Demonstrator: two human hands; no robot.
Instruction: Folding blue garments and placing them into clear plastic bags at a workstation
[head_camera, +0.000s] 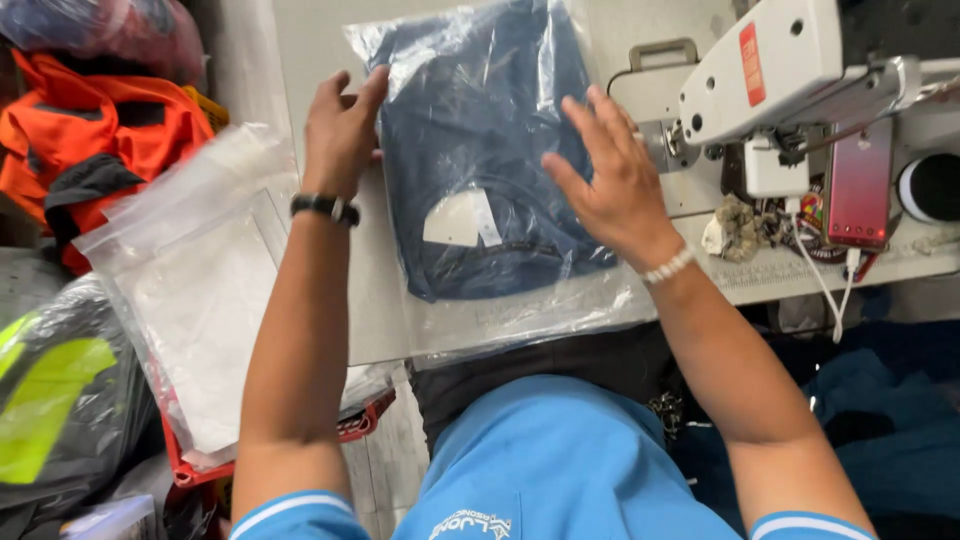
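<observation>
Fingers (590, 125) of both hands press the bagged navy garment (480, 150) (folded) between them.

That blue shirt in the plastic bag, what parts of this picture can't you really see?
- Blue shirt: top cut off by the head view's edge; glare on the clear bag blurs it.
- White label: print too small.
- Left hand and right hand: palms hidden, facing down.

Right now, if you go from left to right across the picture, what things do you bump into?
Orange jacket → stack of empty clear bags → left hand → navy garment in a plastic bag → right hand → white sewing machine → red phone.
</observation>
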